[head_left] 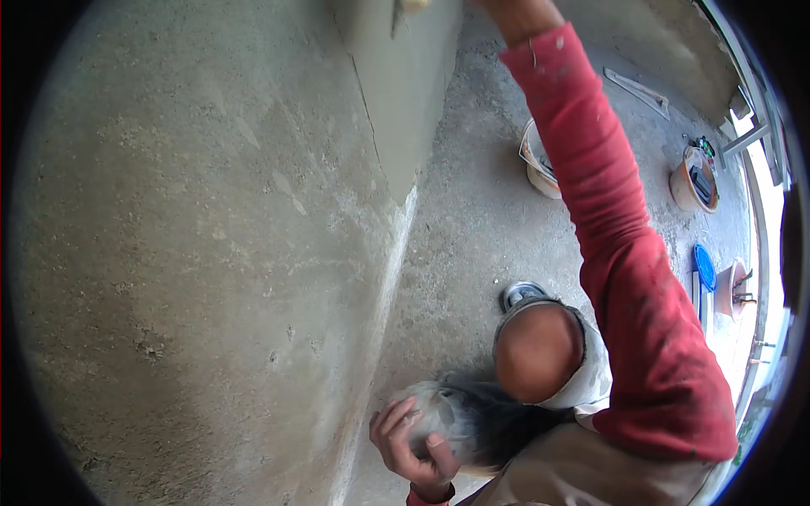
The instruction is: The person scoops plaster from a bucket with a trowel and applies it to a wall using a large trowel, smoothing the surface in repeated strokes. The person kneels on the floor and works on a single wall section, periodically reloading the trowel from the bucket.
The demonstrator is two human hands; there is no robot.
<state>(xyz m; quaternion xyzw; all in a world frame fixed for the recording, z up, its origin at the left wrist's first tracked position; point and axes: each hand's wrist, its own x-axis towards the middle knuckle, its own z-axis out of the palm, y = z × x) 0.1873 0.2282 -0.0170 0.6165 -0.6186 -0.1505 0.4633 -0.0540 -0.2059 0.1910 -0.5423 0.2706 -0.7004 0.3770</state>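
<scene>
My left hand (413,443), low in the picture, has its fingers curled around a grey rounded object (440,420). That object is smeared by motion and dark on one side, so its kind is unclear. My right arm (616,194), in a red sleeve, stretches up to the top edge, where only the wrist shows and the fingers are cut off. Near it a pale handle-like end with a thin metal part (400,15) lies against the wall (211,253). A smooth grey coat of plaster (409,93) covers the wall there, edged by a thin dark line.
My bent knee (540,352) and a shoe (523,293) are beside the wall's base, on the concrete floor (472,219). A pale bucket (542,179) stands past my arm. Farther right are a bucket with dark things (685,187), a blue lid (704,268) and a flat strip (637,91).
</scene>
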